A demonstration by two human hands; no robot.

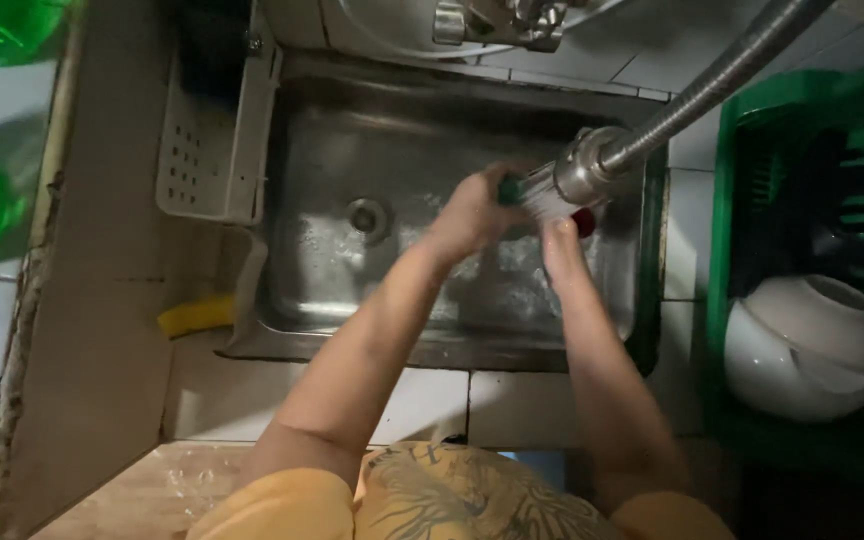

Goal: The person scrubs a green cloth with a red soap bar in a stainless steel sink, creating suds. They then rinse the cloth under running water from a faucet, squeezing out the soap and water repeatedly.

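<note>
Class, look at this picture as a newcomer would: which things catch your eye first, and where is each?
Both hands, left hand and right hand, meet under the faucet head over the steel sink in the middle, with something green and red between them. At the right, white bowls sit in a green rack. A yellow sponge lies left of the sink.

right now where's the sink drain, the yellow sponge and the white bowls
sink drain (367, 215), head view, centre of the round strainer
yellow sponge (195, 315), head view, middle of its top face
white bowls (802, 350), head view, outer wall of the front bowl
</note>
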